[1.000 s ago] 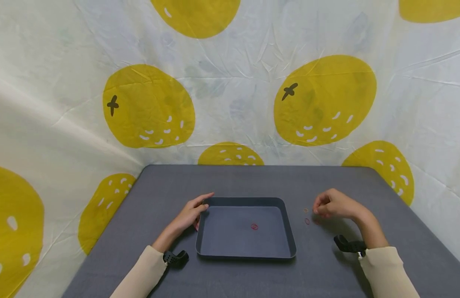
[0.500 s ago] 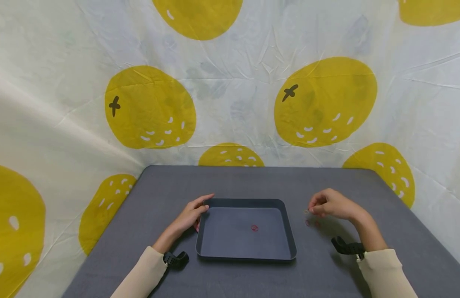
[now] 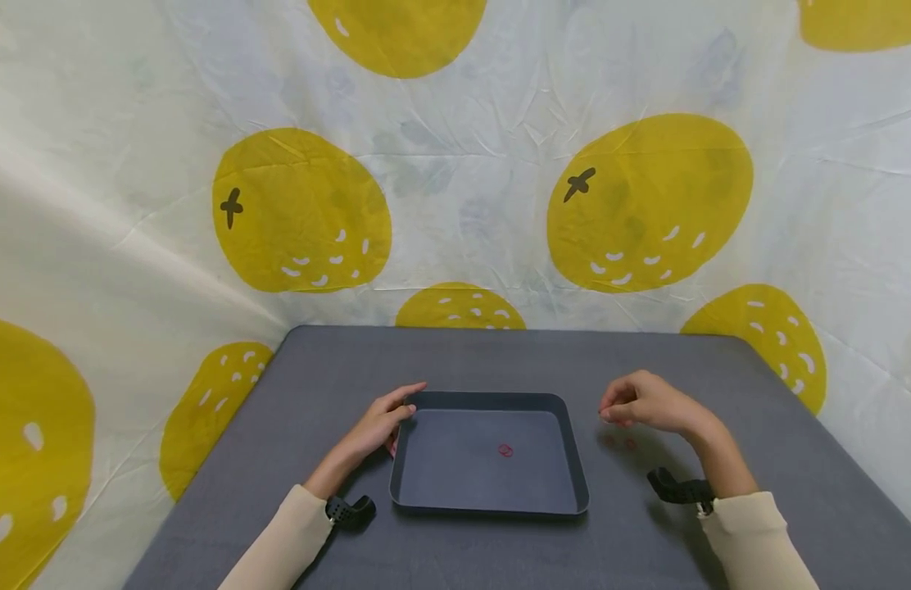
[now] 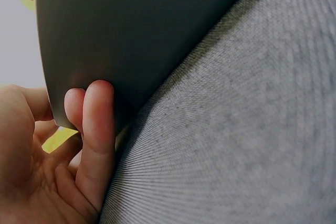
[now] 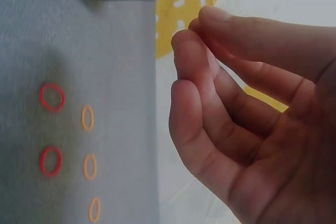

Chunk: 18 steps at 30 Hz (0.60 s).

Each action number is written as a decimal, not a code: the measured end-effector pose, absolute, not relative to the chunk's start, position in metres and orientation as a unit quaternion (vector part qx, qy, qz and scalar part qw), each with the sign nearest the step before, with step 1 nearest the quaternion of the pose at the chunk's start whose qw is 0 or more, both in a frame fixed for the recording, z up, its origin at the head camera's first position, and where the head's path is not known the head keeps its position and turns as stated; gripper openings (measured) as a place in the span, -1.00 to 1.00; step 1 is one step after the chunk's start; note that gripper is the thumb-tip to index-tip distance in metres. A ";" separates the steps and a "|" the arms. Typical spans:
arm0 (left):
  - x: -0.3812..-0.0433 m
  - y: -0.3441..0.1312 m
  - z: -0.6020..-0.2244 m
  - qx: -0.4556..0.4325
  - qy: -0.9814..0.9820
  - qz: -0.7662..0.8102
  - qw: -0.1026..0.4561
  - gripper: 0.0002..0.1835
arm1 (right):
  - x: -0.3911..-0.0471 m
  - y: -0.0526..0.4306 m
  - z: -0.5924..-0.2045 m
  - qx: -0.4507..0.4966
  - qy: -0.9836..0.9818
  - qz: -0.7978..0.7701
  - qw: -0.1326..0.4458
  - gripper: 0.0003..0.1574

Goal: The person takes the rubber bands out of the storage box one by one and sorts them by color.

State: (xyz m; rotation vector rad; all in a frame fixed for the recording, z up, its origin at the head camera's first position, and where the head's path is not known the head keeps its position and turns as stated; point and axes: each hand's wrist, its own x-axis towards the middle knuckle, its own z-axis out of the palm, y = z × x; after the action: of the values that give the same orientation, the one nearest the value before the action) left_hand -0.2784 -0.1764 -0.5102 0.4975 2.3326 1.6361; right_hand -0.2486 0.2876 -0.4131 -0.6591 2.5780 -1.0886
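Observation:
My left hand [image 3: 378,426] grips the far left corner of a dark grey baking tray [image 3: 488,514], its thumb over the rim. In the left wrist view, fingers [image 4: 98,114] of that hand press the tray's outer wall [image 4: 131,30]. Red rubber bands [image 3: 505,445] lie together inside the tray. My right hand [image 3: 650,403] hovers to the right of it, thumb and fingertips brought together; I cannot tell whether anything sits between them. Below, the right wrist view shows two red rubber bands [image 5: 51,175] and several orange rubber bands [image 5: 84,118] on the table.
A grey cloth-covered table [image 3: 352,356] carries everything. A white curtain [image 3: 463,205] printed with yellow fruit hangs behind and to the sides of it. Each wrist wears a black strap [image 3: 680,489] below a cream sleeve.
My right hand has moved left, nearer the tray, with its fingertips passing over the loose rubber bands. The left hand stays on the tray's corner.

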 end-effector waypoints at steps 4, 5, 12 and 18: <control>-0.278 -0.177 -0.510 0.179 0.797 0.563 0.125 -0.50 | -0.250 0.278 -0.413 -0.233 0.888 -0.371 0.136 -0.81; -0.278 -0.177 -0.510 0.180 0.797 0.563 0.125 -0.50 | -0.250 0.275 -0.413 -0.232 0.889 -0.371 0.138 -0.83; -0.279 -0.177 -0.512 0.183 0.797 0.562 0.122 -0.49 | -0.253 0.256 -0.410 -0.237 0.883 -0.379 0.142 -0.88; -0.280 -0.177 -0.513 0.179 0.798 0.562 0.120 -0.50 | -0.257 0.240 -0.406 -0.241 0.883 -0.379 0.140 -0.81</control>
State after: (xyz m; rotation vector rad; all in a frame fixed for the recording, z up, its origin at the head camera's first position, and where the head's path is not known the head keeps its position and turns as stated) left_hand -0.2797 -0.1773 -0.5125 0.5239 2.3320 1.6433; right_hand -0.2568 0.2403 -0.4058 -0.6960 2.5505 -1.0949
